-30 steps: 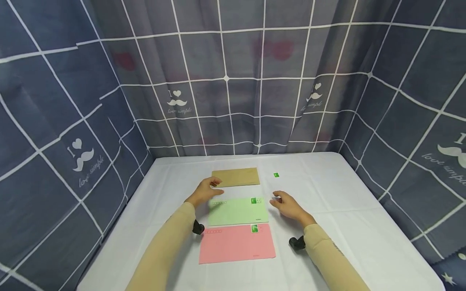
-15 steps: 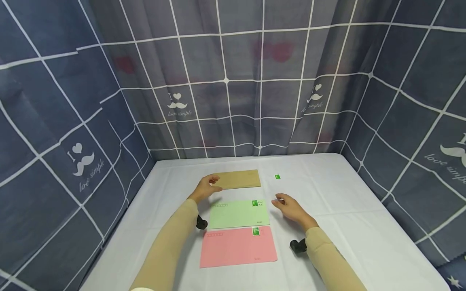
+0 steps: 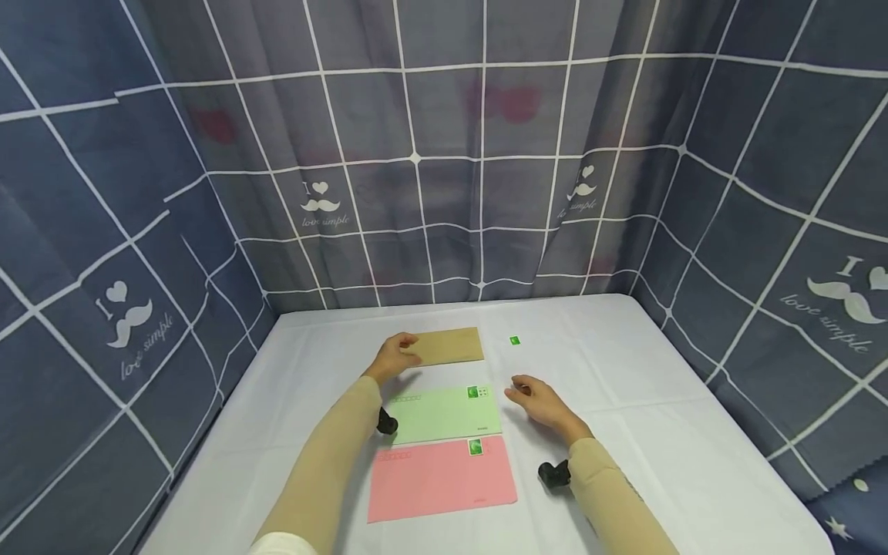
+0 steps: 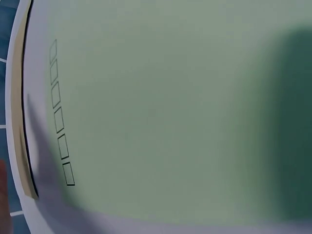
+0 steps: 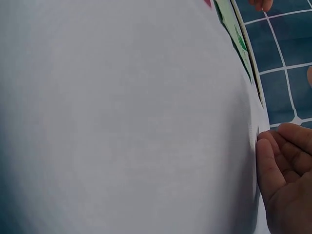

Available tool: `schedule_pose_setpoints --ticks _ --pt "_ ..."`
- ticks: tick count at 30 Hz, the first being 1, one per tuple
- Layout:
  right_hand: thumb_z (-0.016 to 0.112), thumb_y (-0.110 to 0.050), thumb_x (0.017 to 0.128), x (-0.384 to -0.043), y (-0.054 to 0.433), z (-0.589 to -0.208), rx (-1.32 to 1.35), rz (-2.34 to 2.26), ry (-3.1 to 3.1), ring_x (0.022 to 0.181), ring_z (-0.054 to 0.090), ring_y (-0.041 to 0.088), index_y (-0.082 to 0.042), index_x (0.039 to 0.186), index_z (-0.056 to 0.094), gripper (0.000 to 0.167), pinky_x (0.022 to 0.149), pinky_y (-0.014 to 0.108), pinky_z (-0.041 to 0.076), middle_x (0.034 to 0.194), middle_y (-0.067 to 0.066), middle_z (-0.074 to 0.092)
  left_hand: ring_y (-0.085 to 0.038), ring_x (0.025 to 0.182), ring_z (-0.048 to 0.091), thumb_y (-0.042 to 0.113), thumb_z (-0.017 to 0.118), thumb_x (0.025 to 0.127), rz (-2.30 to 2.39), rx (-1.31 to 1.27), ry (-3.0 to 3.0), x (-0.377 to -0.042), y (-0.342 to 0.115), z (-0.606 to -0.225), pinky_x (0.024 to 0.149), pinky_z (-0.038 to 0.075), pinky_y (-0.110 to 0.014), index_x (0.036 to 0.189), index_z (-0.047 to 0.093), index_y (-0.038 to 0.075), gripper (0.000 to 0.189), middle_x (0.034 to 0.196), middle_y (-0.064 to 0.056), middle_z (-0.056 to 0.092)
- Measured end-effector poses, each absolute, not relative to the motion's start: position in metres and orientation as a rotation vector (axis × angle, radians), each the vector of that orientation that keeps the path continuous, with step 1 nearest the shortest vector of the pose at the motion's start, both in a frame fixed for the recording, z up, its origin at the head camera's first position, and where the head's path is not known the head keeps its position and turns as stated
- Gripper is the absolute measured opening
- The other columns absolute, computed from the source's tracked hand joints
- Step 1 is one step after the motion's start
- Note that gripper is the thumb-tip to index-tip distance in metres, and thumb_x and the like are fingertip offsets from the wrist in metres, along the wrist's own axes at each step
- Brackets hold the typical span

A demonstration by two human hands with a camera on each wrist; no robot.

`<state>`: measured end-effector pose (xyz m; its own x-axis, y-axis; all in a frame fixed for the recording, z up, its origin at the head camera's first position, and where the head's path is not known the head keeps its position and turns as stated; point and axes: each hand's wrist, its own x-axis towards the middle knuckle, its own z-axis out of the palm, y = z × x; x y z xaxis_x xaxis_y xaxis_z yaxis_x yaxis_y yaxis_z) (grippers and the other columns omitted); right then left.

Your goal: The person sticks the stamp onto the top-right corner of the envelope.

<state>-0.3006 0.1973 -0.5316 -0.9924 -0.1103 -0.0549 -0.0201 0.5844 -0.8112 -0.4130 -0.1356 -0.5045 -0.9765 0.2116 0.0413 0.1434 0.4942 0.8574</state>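
Observation:
A brown envelope (image 3: 452,346) lies at the far end of a column of three. My left hand (image 3: 392,359) is at its left end, thumb and fingers apart; whether they touch the paper I cannot tell. Nearer lies a light green envelope (image 3: 444,415) with a green stamp at its upper right, then a pink envelope (image 3: 440,479) with another stamp. A small loose green stamp (image 3: 515,340) lies right of the brown envelope. My right hand (image 3: 544,402) hovers right of the green envelope, fingers loosely bent, with nothing visible in it; the right wrist view shows its bent fingers (image 5: 292,151).
A white cloth (image 3: 666,462) covers the table. Grey-blue curtains (image 3: 444,193) with a white grid stand behind it and along both sides. A black wrist camera (image 3: 553,474) sits below the right wrist, another (image 3: 387,422) by the left sleeve.
My left hand has shifted slightly right and away from me, onto the brown envelope's left end. The head view has turned a little. Envelopes and loose stamp look unmoved; the right hand has barely moved.

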Motion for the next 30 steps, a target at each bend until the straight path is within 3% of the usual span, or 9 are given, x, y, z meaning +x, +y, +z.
schedule_pose_setpoints --ticks 6,14,21,30 --pt "0.064 -0.027 0.098 -0.301 0.201 -0.532 -0.098 -1.472 2.721 0.122 0.058 0.033 0.001 0.139 0.054 0.050 0.103 0.049 0.049 0.131 0.017 0.062 -0.035 0.127 0.051 0.003 0.075 0.085 1.507 0.254 2.703 -0.424 -0.131 -0.507 0.108 0.045 -0.048 0.131 0.060 0.000 0.049 0.134 -0.020 0.058" --pt "0.066 -0.020 0.096 -0.293 0.204 -0.538 -0.032 -1.610 2.664 0.105 0.061 0.024 0.004 0.129 0.060 0.041 0.087 0.037 0.053 0.115 0.013 0.066 -0.038 0.122 0.054 0.007 0.078 0.084 1.495 0.309 2.677 -0.427 -0.138 -0.510 0.104 0.048 -0.047 0.129 0.059 -0.001 0.050 0.129 -0.023 0.057" --pt "0.064 -0.016 0.097 -0.285 0.205 -0.544 0.026 -1.722 2.580 0.101 0.062 0.019 0.004 0.128 0.060 0.036 0.084 0.033 0.052 0.112 0.011 0.066 -0.038 0.127 0.049 0.003 0.076 0.085 1.525 0.272 2.621 -0.426 -0.142 -0.515 0.111 0.041 -0.050 0.132 0.057 -0.002 0.051 0.132 -0.022 0.057" --pt "0.064 -0.014 0.097 -0.283 0.210 -0.542 0.044 -1.759 2.567 0.096 0.063 0.016 0.006 0.124 0.062 0.034 0.082 0.032 0.052 0.108 0.012 0.067 -0.037 0.122 0.053 -0.003 0.076 0.081 1.541 0.261 2.657 -0.435 -0.142 -0.525 0.107 0.045 -0.048 0.129 0.059 -0.005 0.051 0.129 -0.024 0.060"
